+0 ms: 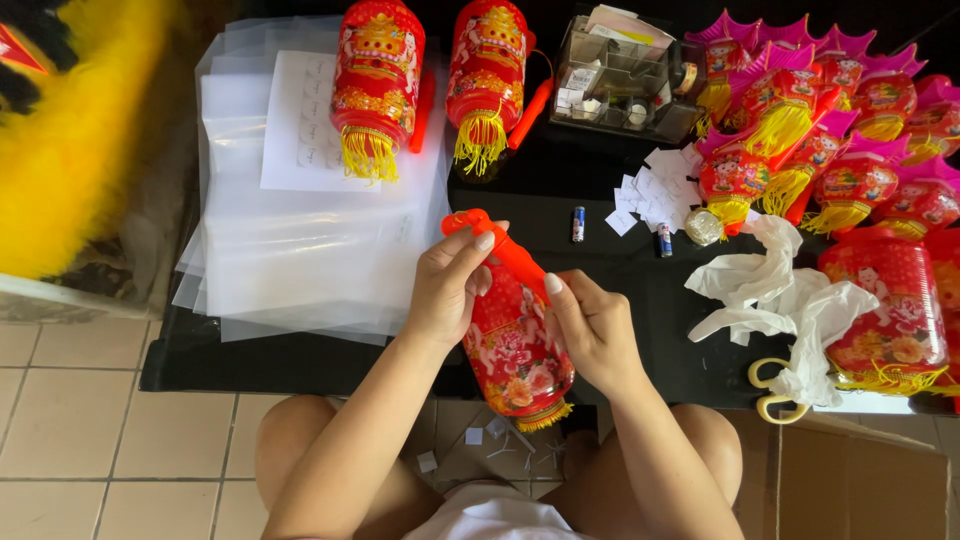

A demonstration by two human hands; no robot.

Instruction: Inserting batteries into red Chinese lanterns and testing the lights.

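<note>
Both hands hold a red lantern (pixel 515 350) above the black worktop (pixel 620 310) edge: left hand (pixel 450 285) pinches its orange handle (pixel 490 240), right hand (pixel 592 330) grips the lantern body, between the two

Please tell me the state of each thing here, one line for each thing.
Left hand: gripping the orange handle.
Right hand: holding the red lantern.
Red lantern: tilted, tassel toward the person.
Two lanterns: lying on the table.
Batteries: loose, on the black cloth.

Bare black table (pixel 600 290) ahead; batteries (pixel 578 224) obstruct.
</note>
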